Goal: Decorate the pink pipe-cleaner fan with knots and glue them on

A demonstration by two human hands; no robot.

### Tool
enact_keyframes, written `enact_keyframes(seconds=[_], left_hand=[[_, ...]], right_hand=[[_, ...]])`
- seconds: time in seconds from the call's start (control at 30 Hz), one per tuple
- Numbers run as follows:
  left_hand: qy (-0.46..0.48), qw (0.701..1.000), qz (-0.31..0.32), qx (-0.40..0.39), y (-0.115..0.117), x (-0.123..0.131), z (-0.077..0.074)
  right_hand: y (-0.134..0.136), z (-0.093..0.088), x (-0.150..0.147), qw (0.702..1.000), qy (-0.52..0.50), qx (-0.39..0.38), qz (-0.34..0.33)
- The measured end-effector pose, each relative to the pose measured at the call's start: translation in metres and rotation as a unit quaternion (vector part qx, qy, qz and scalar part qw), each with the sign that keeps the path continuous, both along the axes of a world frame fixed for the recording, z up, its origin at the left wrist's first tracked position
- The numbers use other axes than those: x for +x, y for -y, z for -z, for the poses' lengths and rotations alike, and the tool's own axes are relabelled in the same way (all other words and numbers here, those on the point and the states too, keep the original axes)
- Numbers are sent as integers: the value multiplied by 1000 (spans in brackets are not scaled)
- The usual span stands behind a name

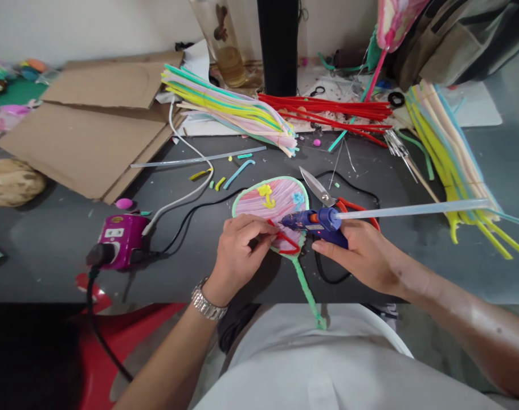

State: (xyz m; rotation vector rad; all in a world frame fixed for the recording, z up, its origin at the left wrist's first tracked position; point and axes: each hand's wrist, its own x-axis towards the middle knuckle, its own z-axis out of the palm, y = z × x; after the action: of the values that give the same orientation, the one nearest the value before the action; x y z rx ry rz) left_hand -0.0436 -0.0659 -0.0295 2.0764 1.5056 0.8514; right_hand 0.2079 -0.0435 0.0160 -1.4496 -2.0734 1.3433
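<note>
Your left hand, a steel wristwatch on its wrist, is closed in a pinch on a red pipe cleaner, holding it against the lower edge of a pipe-cleaner fan. The fan lies on the dark grey surface just below the middle of your view, its green handle running toward 6 o'clock. Your right hand is closed around a blue hot glue gun, its nozzle over the fan and a long clear glue stick reaching toward 3 o'clock. Open scissors with orange handles lie just beyond the gun, at 1 o'clock from the fan. A magenta plug-in box sits at 8 o'clock, cardboard sheets at 10 o'clock, and bundled pipe cleaners at 12 o'clock.
</note>
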Motion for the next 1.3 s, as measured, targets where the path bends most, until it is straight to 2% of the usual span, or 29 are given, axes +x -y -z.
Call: enact_keyframes(seconds=[0.43, 0.7, 1.3], left_hand=[[-4, 1000, -5, -8, 0, 0, -2], [8, 1000, -5, 0, 0, 0, 2], [17, 1000, 8, 16, 0, -2, 4]], right_hand=[[15, -1, 4, 998, 48, 24, 13], [24, -4, 9, 998, 62, 4, 14], [20, -6, 9, 995, 98, 32, -8]])
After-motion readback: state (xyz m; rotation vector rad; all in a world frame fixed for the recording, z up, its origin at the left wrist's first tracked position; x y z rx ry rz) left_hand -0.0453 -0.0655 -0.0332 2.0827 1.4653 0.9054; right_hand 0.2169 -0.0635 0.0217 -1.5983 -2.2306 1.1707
